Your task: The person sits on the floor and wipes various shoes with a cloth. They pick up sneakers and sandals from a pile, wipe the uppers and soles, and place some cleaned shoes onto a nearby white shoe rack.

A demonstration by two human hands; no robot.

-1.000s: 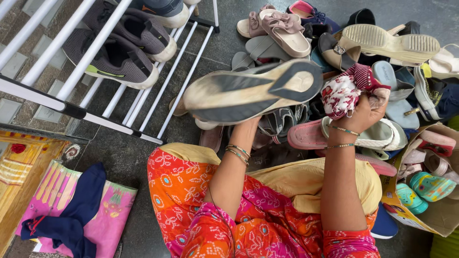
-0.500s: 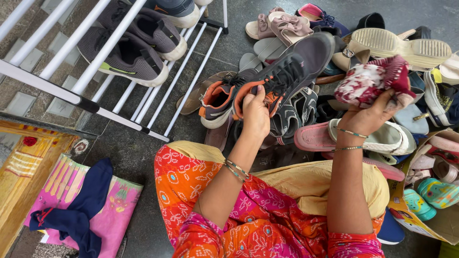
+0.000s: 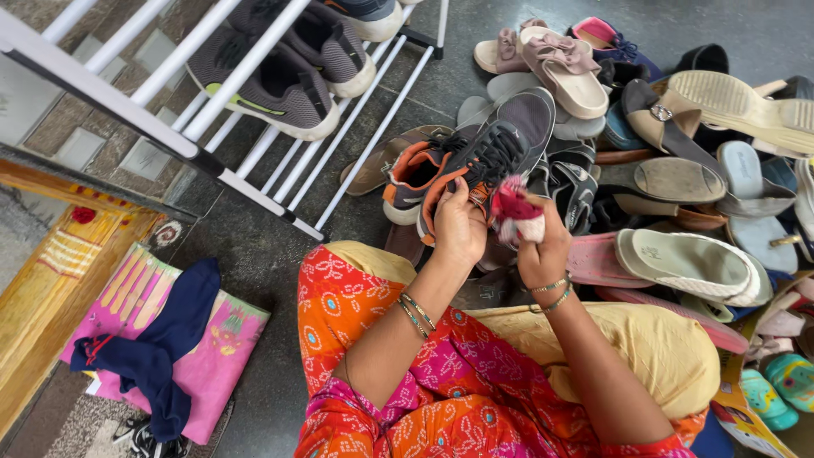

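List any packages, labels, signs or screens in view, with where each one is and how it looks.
Cardboard box: bottom right corner, beside the person's knee, open, brown with a yellow printed flap; it holds small sandals, a teal clog among them.
No signs or screens are in view.
No readable label shows on the grey shoe in the left hand, nor on the cloth in the right hand.
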